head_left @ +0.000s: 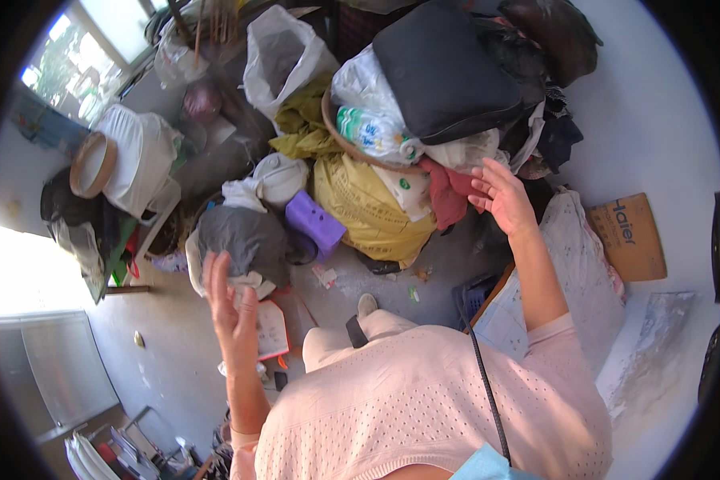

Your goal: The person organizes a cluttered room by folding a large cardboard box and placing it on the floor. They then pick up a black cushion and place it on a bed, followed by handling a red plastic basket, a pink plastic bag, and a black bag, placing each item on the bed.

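My left hand (231, 300) is raised with its fingers apart and nothing in it, above the floor beside a grey plastic bag (243, 240). My right hand (504, 195), empty and spread too, is up in front of a red cloth (447, 195); whether it touches the cloth I cannot tell. Between the hands stand a full yellow sack (369, 210) and a purple box (315, 227). Above the sack, a round basket (335, 129) holds plastic packaging (375, 132), and a black cushion-like bag (447, 72) leans over it.
A cardboard box (630, 237) and a pale patterned cloth bundle (570, 258) are by the right wall. An open white bag (282, 60) and olive cloth (303, 123) lie at the back. Left are a round wooden-rimmed sieve (93, 165) and white bag (135, 156). Scraps litter the floor (360, 288).
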Tool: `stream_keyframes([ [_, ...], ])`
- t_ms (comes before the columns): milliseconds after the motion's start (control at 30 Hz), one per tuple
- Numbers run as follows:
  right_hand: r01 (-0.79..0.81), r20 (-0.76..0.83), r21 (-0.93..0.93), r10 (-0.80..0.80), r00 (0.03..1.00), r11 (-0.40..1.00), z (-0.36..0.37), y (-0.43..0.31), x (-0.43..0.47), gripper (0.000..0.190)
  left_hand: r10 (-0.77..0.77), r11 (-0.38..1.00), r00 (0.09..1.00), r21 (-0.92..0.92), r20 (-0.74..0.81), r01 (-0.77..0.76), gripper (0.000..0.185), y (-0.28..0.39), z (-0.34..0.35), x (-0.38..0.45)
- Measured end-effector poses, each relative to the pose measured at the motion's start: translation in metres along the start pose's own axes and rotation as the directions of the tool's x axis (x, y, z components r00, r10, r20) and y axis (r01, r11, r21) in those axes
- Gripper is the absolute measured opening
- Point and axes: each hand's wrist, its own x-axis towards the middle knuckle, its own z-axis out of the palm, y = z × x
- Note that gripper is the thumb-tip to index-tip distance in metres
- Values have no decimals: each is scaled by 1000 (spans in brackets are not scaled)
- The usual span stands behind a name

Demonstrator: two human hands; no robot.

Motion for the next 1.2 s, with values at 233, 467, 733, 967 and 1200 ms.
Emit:
stream_keyframes([
  [233,493,-77,-774,-833,548,396,-26,-78,110,66,-257,966,882,93,394,240,50,-53,57,16],
  [467,204,-16,-959,-757,653,196,-28,-111,238,83,-60,987,734,149,677,-56,48,-91,111,91],
  [733,-373,-347,-925,-580,737,79,18,-87,268,67,-21,981,608,135,793,-141,48,-94,147,167],
  [967,-111,-186,-979,-529,828,170,-22,-114,276,60,-133,989,479,148,868,6,50,-89,200,189],
  [1200,540,451,-699,-296,842,468,28,-166,235,52,-50,912,600,-209,799,354,60,-42,278,210],
])
